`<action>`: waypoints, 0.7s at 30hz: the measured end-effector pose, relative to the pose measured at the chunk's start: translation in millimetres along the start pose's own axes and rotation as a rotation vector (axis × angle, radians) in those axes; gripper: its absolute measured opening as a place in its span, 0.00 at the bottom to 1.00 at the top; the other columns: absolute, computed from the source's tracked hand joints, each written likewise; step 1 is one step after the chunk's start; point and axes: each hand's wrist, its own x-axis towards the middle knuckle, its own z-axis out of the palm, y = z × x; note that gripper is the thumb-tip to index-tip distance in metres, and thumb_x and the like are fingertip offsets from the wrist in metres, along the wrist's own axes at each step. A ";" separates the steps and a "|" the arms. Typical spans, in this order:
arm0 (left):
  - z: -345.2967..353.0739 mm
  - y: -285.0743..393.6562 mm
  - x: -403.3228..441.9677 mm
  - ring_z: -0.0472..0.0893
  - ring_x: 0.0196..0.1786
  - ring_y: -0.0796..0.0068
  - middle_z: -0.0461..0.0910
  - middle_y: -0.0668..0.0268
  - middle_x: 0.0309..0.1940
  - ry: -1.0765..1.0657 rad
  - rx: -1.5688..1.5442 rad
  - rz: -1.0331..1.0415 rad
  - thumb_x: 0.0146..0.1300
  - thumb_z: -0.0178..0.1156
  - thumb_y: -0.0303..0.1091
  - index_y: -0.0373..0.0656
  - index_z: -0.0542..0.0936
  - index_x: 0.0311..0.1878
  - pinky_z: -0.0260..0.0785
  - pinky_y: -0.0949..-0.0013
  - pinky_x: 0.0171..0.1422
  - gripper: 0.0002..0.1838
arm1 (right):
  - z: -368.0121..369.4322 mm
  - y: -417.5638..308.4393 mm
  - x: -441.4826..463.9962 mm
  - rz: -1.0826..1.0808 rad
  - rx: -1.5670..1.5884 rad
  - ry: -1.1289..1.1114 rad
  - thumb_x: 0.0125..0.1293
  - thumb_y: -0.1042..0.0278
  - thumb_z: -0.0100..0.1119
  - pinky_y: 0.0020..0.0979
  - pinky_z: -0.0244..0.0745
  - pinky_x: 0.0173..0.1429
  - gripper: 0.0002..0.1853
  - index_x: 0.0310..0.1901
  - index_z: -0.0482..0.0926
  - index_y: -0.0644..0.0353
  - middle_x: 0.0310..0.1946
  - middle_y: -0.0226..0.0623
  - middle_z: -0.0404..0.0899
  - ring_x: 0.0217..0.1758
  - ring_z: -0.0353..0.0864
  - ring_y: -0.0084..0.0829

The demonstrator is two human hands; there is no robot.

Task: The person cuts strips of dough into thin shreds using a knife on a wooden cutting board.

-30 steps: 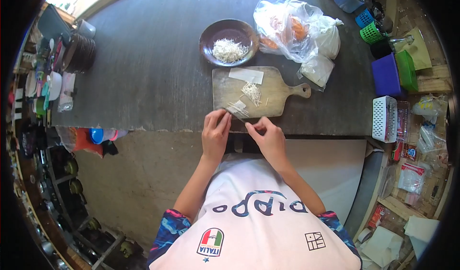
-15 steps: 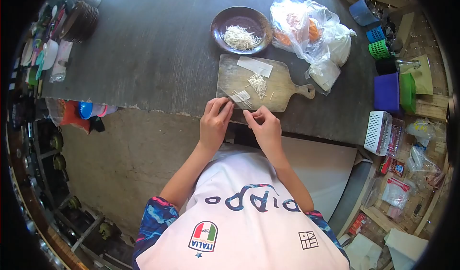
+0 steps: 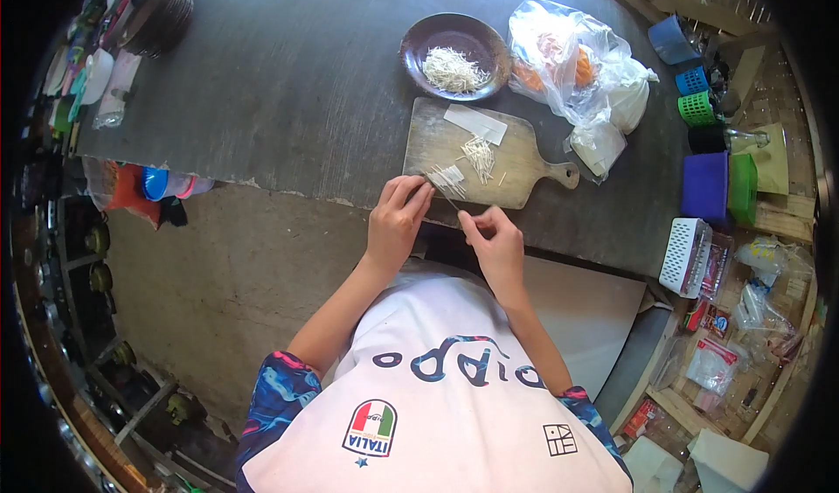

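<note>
A wooden cutting board (image 3: 523,163) with a handle lies near the table's front edge. Cut white sticks (image 3: 478,157) and a flat white slab (image 3: 475,123) rest on it. My left hand (image 3: 401,214) is at the board's front left corner, fingertips pressed together beside thin white slices (image 3: 448,177); what they pinch is hidden. My right hand (image 3: 496,241), just off the front edge, has its fingers closed on a thin dark knife (image 3: 447,197), whose blade slants towards my left fingertips. Behind the board, a brown bowl (image 3: 416,56) contains a heap of white shreds (image 3: 454,70).
Clear plastic bags (image 3: 559,56) with orange and white contents stand right of the bowl. Stacked dark plates (image 3: 156,19) and utensils line the far left. Baskets, including a purple one (image 3: 704,187) and a white one (image 3: 685,255), line the right side.
The view has shifted slightly, moving the table items to the right in the picture. My right hand has drawn a little towards me, and more of the knife shows between my hands.
</note>
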 end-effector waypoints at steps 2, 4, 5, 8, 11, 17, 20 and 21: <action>0.6 -0.2 0.9 0.86 0.58 0.58 0.87 0.64 0.53 0.015 -0.007 0.006 0.68 0.74 0.25 0.37 0.91 0.53 0.82 0.57 0.60 0.11 | -12.2 5.8 -8.5 0.038 0.014 -0.006 0.75 0.52 0.76 0.36 0.81 0.41 0.19 0.37 0.86 0.61 0.26 0.37 0.91 0.29 0.92 0.31; 0.6 1.0 -1.3 0.86 0.58 0.58 0.87 0.64 0.53 0.025 -0.005 0.002 0.68 0.74 0.25 0.37 0.91 0.52 0.82 0.57 0.59 0.11 | -19.0 3.5 -10.1 0.063 0.027 -0.039 0.74 0.52 0.77 0.35 0.82 0.41 0.19 0.37 0.86 0.61 0.26 0.37 0.91 0.30 0.92 0.31; 0.4 1.4 -0.2 0.86 0.58 0.58 0.87 0.64 0.53 0.028 -0.002 0.000 0.68 0.74 0.25 0.37 0.91 0.52 0.83 0.57 0.59 0.11 | -17.3 1.2 -7.6 0.052 0.029 -0.042 0.74 0.52 0.77 0.35 0.81 0.41 0.19 0.37 0.86 0.61 0.26 0.37 0.91 0.30 0.92 0.31; 2.5 1.0 -1.7 0.86 0.58 0.58 0.87 0.64 0.53 0.025 0.002 0.000 0.68 0.75 0.26 0.37 0.91 0.52 0.83 0.57 0.59 0.11 | -4.7 -0.4 3.2 0.026 0.021 -0.037 0.74 0.52 0.77 0.35 0.81 0.41 0.19 0.36 0.85 0.61 0.27 0.37 0.92 0.30 0.92 0.32; 1.1 0.2 -2.1 0.86 0.58 0.58 0.87 0.64 0.53 0.024 -0.003 -0.004 0.68 0.75 0.26 0.37 0.91 0.52 0.82 0.57 0.59 0.10 | -4.5 -4.4 5.0 0.039 0.011 -0.051 0.75 0.52 0.77 0.35 0.81 0.41 0.19 0.36 0.85 0.62 0.27 0.37 0.92 0.30 0.92 0.32; 1.8 2.6 -2.2 0.86 0.58 0.58 0.87 0.63 0.53 0.046 -0.011 -0.011 0.68 0.75 0.25 0.37 0.92 0.52 0.82 0.57 0.59 0.10 | -20.9 8.3 -10.0 0.059 0.016 -0.047 0.75 0.50 0.75 0.33 0.80 0.40 0.21 0.36 0.85 0.62 0.27 0.37 0.92 0.31 0.93 0.31; 1.7 2.0 -2.9 0.86 0.58 0.58 0.87 0.63 0.53 0.036 0.006 -0.001 0.68 0.75 0.25 0.37 0.92 0.52 0.82 0.57 0.59 0.10 | 0.4 0.1 6.9 0.000 0.079 -0.047 0.75 0.51 0.76 0.34 0.81 0.41 0.20 0.36 0.86 0.62 0.27 0.37 0.92 0.31 0.93 0.31; 1.6 1.2 -2.2 0.86 0.58 0.58 0.87 0.63 0.53 0.036 0.015 0.004 0.68 0.75 0.25 0.37 0.92 0.52 0.82 0.57 0.59 0.10 | 5.4 -2.0 12.8 0.012 0.075 -0.055 0.75 0.50 0.76 0.35 0.81 0.41 0.20 0.36 0.86 0.61 0.27 0.37 0.92 0.31 0.93 0.32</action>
